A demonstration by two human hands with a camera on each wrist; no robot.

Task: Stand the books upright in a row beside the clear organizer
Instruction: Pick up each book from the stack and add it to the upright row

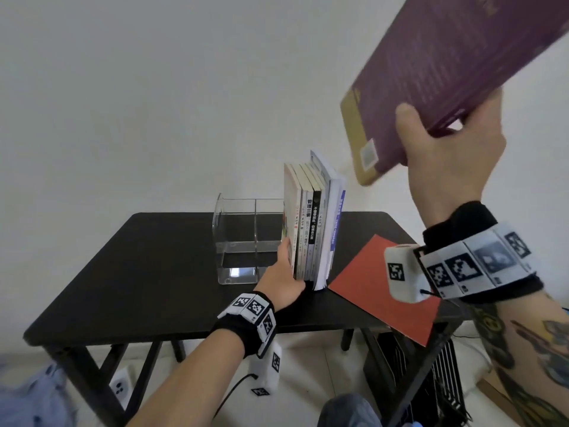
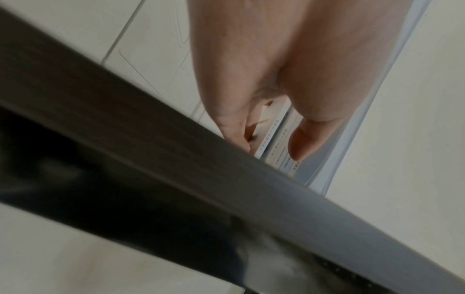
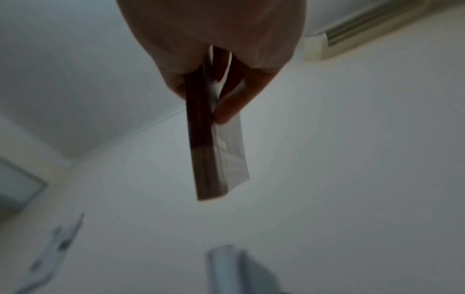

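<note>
Several books (image 1: 311, 229) stand upright in a row against the right wall of the clear organizer (image 1: 243, 238) on the black table (image 1: 147, 272). My left hand (image 1: 284, 272) steadies the row low down, fingers straight along the leftmost cover; in the left wrist view its thumb (image 2: 302, 139) lies across the spines (image 2: 276, 147). My right hand (image 1: 446, 149) grips a large purple book (image 1: 446, 81) by its edge, raised high and tilted above and right of the row. The right wrist view shows that purple book (image 3: 201, 149) pinched edge-on. A red book (image 1: 385, 291) lies flat right of the row.
The red book overhangs the table's front right edge. Bare tabletop stretches left of the organizer. A white wall stands right behind the table. Under the table are a black wire rack (image 1: 437, 380) at the right and a white power strip (image 1: 120, 389) at the left.
</note>
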